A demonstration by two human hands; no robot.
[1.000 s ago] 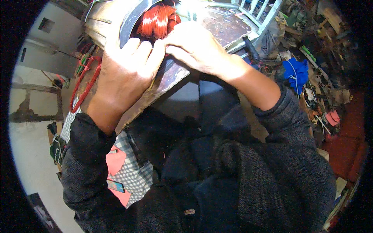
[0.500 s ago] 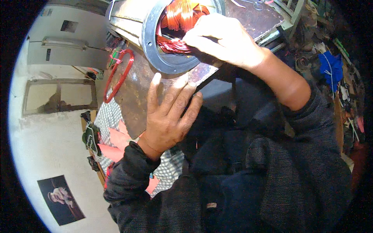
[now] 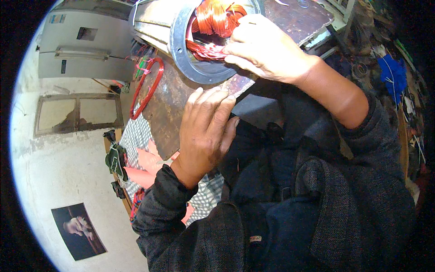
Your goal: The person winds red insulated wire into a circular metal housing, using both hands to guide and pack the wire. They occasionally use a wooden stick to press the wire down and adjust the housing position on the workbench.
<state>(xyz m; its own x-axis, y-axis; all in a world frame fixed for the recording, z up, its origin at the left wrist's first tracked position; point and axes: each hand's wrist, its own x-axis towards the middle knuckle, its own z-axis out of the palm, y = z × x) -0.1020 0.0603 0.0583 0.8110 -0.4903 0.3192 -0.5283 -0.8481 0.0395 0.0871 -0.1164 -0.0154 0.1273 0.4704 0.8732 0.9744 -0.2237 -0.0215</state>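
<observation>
The wall point(image 3: 59, 177) stands at the left. The table point(image 3: 167, 131) extends under the work, its surface dark and worn. The checked cloth point(image 3: 138, 129) lies beyond the table's left edge. The ring point(image 3: 183, 59) rests on the table, near its front edge; a flat, dark rim surrounds its opening.

The left hand point(image 3: 206, 127) is set back down, fingers slightly parted and holding nothing visible, tips at the table just below the ring. The right hand point(image 3: 265, 50) is at the right side of the opening, fingers drawn close together, tips at the strands point(image 3: 206, 51); whether they grip them cannot be told (glare whitens the hand).

The wire point(image 3: 213, 20), orange and bunched, sits inside the ring, above the strands. The red loop point(image 3: 154, 89) lies left of the ring, well apart, bound with a pink tie point(image 3: 144, 70).
</observation>
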